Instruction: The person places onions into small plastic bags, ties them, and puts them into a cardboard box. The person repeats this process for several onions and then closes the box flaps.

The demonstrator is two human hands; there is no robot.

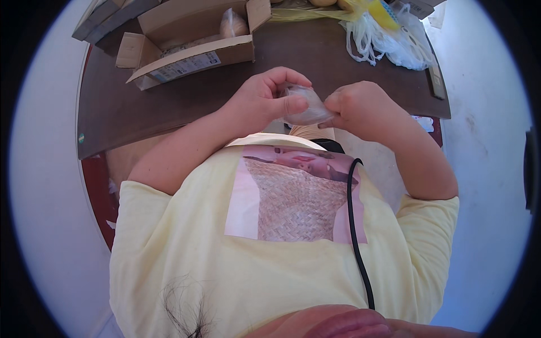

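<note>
My left hand (269,96) curls round a rounded bundle in thin clear plastic film (307,115), just in front of the table's near edge. What lies inside the film is pale and cannot be made out. On the bundle's right side my right hand (363,110) is closed, its fingers pinching the gathered end of the plastic. An open cardboard box (234,54) stands beyond my left hand. In its right end sits a round, tan item wrapped in clear plastic (233,25).
The dark brown table (186,107) spans the front. White plastic bags (389,42) lie at its far right, beside a yellow translucent bag (298,14) with several pale yellow round items. More cardboard boxes (107,17) stand far left. A black cable (352,225) hangs down my shirt.
</note>
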